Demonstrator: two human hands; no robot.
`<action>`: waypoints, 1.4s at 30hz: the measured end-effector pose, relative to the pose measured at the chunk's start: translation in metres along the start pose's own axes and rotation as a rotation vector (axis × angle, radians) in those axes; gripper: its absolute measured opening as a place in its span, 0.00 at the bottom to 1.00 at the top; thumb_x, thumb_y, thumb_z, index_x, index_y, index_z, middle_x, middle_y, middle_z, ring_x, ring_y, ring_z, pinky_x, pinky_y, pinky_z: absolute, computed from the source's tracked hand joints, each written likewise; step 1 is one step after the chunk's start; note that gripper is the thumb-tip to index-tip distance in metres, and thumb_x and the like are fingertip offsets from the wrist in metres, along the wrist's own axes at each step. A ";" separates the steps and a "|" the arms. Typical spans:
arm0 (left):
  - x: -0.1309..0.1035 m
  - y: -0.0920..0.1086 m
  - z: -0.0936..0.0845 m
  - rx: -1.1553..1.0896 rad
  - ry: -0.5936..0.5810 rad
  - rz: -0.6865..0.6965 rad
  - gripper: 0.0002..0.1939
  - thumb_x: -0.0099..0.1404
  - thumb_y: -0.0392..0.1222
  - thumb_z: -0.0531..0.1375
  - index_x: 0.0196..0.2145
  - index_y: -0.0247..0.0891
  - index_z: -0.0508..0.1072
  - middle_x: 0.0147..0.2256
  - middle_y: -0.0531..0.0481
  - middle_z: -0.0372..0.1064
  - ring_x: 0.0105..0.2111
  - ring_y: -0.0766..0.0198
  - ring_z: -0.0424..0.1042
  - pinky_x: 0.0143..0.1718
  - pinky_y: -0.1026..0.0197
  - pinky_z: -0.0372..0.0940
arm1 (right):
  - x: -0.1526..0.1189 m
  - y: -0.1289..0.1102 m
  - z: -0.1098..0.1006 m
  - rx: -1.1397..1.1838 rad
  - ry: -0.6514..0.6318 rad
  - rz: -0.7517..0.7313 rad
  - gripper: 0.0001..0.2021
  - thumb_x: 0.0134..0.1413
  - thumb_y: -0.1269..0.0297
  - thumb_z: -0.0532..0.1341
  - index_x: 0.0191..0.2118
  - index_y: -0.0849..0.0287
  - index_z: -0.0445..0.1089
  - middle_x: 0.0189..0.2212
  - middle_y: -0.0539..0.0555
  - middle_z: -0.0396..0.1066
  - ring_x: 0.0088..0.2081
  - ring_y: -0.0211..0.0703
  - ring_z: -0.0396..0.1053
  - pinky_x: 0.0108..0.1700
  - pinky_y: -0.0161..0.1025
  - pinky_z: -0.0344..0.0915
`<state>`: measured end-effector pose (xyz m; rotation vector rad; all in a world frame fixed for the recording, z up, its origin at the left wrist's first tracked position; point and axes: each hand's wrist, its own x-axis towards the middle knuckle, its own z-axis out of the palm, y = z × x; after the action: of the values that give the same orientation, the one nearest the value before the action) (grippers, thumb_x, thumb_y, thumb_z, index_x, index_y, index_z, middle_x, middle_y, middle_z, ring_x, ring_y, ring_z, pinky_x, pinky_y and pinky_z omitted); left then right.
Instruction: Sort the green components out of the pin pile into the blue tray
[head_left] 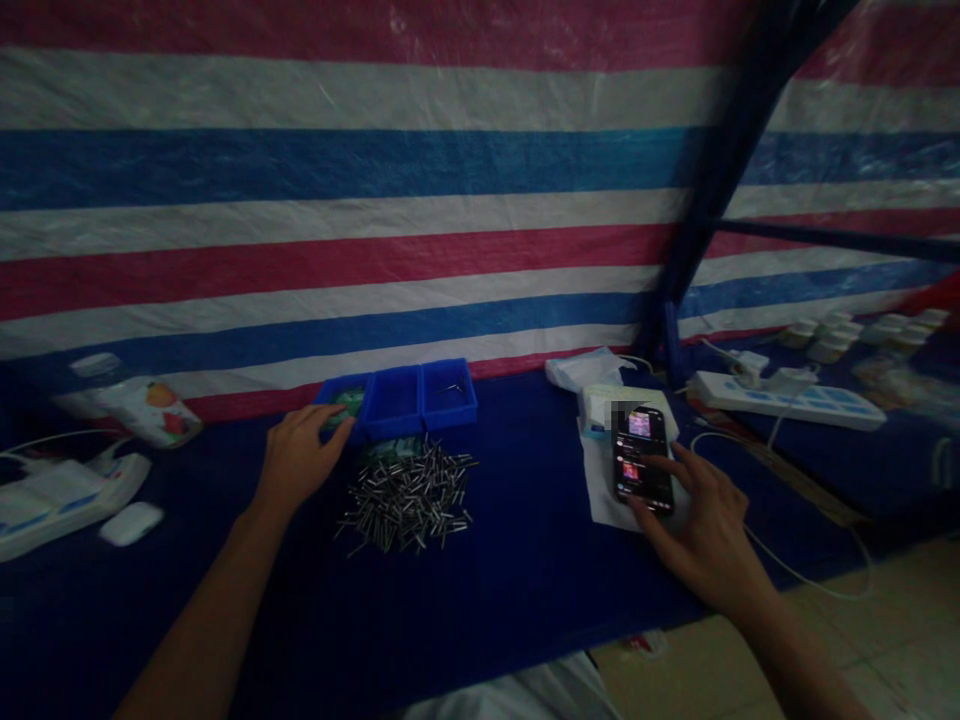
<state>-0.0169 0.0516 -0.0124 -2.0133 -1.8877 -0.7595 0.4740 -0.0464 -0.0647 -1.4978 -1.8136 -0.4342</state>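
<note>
My left hand (304, 452) reaches over the left compartment of a row of blue bins (395, 398), its fingers stretched and thumb apart. Small green packets (349, 400) lie in that compartment, partly behind the fingers. In front of the bins is a loose heap of thin metal pins (412, 498), with some green material at its back edge. My right hand (697, 515) is spread at a lit smartphone (642, 460); a finger touches or hovers over the screen, and the thumb is by its lower edge. The phone leans on a tissue pack (598, 408).
Power strips (787, 398) (71, 500) stand on both sides, with white cables. A white earphone case (131, 523) and a bottle (146, 405) are at left. Several small jars (832, 340) stand far right. Striped sheeting (337, 165) hangs behind the blue table (517, 560).
</note>
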 end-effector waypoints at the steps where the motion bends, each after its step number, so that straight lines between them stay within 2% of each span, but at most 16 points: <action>1: 0.001 0.000 0.000 -0.017 0.023 0.006 0.23 0.70 0.55 0.51 0.47 0.37 0.79 0.48 0.39 0.78 0.50 0.45 0.74 0.55 0.45 0.65 | 0.000 0.000 0.000 0.002 -0.006 0.003 0.35 0.62 0.48 0.57 0.69 0.55 0.47 0.54 0.64 0.71 0.58 0.62 0.64 0.56 0.58 0.58; 5: 0.002 0.003 -0.004 -0.101 0.134 0.043 0.20 0.70 0.53 0.52 0.43 0.39 0.79 0.43 0.41 0.79 0.46 0.48 0.75 0.54 0.47 0.66 | 0.000 0.000 0.001 0.000 -0.018 0.021 0.37 0.62 0.48 0.57 0.70 0.55 0.44 0.51 0.63 0.73 0.57 0.63 0.65 0.55 0.59 0.59; 8: 0.001 0.010 -0.010 -0.195 0.185 0.083 0.18 0.69 0.52 0.53 0.40 0.39 0.79 0.41 0.42 0.79 0.45 0.51 0.76 0.53 0.49 0.68 | -0.001 0.001 0.003 -0.018 -0.034 0.028 0.38 0.61 0.46 0.56 0.71 0.55 0.44 0.55 0.65 0.71 0.60 0.66 0.64 0.55 0.61 0.60; 10: 0.000 0.020 -0.015 -0.287 0.136 0.129 0.17 0.70 0.51 0.54 0.39 0.40 0.79 0.40 0.45 0.79 0.43 0.54 0.77 0.51 0.51 0.69 | -0.001 0.000 0.004 -0.034 -0.085 0.063 0.40 0.61 0.44 0.56 0.71 0.54 0.42 0.61 0.68 0.64 0.65 0.69 0.58 0.57 0.64 0.59; 12: -0.002 0.033 -0.017 -0.375 0.029 0.190 0.15 0.69 0.50 0.55 0.39 0.40 0.80 0.39 0.47 0.80 0.41 0.56 0.78 0.48 0.54 0.71 | 0.000 -0.002 0.005 -0.048 -0.149 0.120 0.43 0.60 0.41 0.56 0.73 0.53 0.38 0.67 0.68 0.57 0.69 0.71 0.50 0.60 0.68 0.56; 15: -0.004 0.052 -0.014 -0.484 -0.108 0.278 0.13 0.70 0.47 0.56 0.39 0.41 0.80 0.38 0.48 0.80 0.39 0.58 0.79 0.45 0.55 0.72 | 0.002 -0.003 0.007 -0.071 -0.236 0.200 0.45 0.61 0.39 0.53 0.74 0.53 0.33 0.69 0.68 0.53 0.72 0.73 0.43 0.61 0.73 0.52; 17: -0.005 0.062 -0.009 -0.533 -0.122 0.287 0.12 0.71 0.45 0.57 0.40 0.41 0.80 0.38 0.47 0.80 0.38 0.58 0.79 0.43 0.56 0.73 | 0.002 -0.003 0.008 -0.080 -0.264 0.227 0.44 0.62 0.39 0.51 0.74 0.53 0.33 0.69 0.68 0.54 0.72 0.72 0.43 0.62 0.74 0.50; 20: -0.003 0.070 0.001 -0.554 -0.100 0.297 0.12 0.71 0.43 0.56 0.39 0.41 0.80 0.35 0.46 0.80 0.36 0.59 0.79 0.41 0.56 0.73 | 0.000 -0.001 0.006 -0.067 -0.204 0.208 0.42 0.61 0.40 0.52 0.73 0.54 0.36 0.66 0.68 0.57 0.70 0.70 0.48 0.62 0.69 0.53; 25: -0.001 0.071 0.009 -0.553 -0.082 0.297 0.11 0.70 0.42 0.56 0.37 0.42 0.80 0.32 0.47 0.80 0.33 0.59 0.79 0.39 0.56 0.74 | -0.004 0.001 0.003 -0.029 -0.081 0.141 0.38 0.60 0.43 0.56 0.69 0.55 0.47 0.58 0.66 0.65 0.63 0.67 0.60 0.58 0.61 0.59; 34: -0.018 0.066 0.008 -0.534 -0.111 0.355 0.10 0.71 0.41 0.57 0.40 0.44 0.80 0.36 0.48 0.81 0.36 0.58 0.80 0.40 0.55 0.75 | -0.003 -0.001 0.002 -0.050 -0.067 0.057 0.34 0.63 0.46 0.54 0.69 0.54 0.47 0.57 0.65 0.66 0.62 0.65 0.62 0.55 0.59 0.60; 36: -0.020 0.065 0.006 -0.517 -0.109 0.360 0.10 0.71 0.41 0.57 0.40 0.44 0.79 0.36 0.48 0.81 0.37 0.58 0.80 0.41 0.54 0.74 | -0.002 0.000 0.003 -0.064 -0.098 0.061 0.34 0.63 0.44 0.53 0.69 0.54 0.49 0.58 0.66 0.67 0.62 0.67 0.61 0.55 0.60 0.60; 39: -0.020 0.064 0.003 -0.504 -0.098 0.364 0.09 0.71 0.40 0.57 0.41 0.43 0.79 0.36 0.48 0.80 0.37 0.58 0.79 0.41 0.54 0.74 | -0.003 0.001 0.005 -0.056 -0.100 0.104 0.38 0.63 0.42 0.53 0.71 0.55 0.44 0.62 0.67 0.63 0.66 0.71 0.56 0.56 0.63 0.59; 42: -0.021 0.069 -0.002 -0.507 -0.166 0.418 0.07 0.70 0.39 0.58 0.40 0.42 0.77 0.36 0.47 0.79 0.37 0.58 0.78 0.41 0.55 0.73 | -0.003 0.001 0.005 -0.020 -0.068 0.139 0.41 0.62 0.41 0.54 0.73 0.54 0.41 0.65 0.67 0.59 0.68 0.71 0.53 0.58 0.65 0.58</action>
<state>0.0504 0.0255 -0.0121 -2.7330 -1.3526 -1.0484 0.4734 -0.0448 -0.0709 -1.6581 -1.7476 -0.3379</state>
